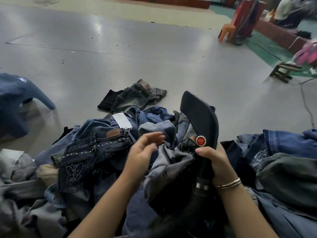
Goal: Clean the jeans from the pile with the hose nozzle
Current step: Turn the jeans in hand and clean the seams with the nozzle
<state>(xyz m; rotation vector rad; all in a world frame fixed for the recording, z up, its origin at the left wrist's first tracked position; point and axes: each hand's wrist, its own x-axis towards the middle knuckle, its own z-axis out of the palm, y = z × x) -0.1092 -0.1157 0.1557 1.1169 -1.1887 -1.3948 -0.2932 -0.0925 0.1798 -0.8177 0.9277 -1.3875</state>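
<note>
Both hands busy: our right hand [217, 162] grips the hose nozzle [200, 121] (thumb near its red button [201, 140]), while our left hand [145, 148], fingers loose, reaches for the grey jeans [168, 169].

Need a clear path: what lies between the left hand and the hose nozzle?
In the head view, bunched grey jeans fill the gap between the left hand and the hose nozzle, which the right hand grips.
</note>
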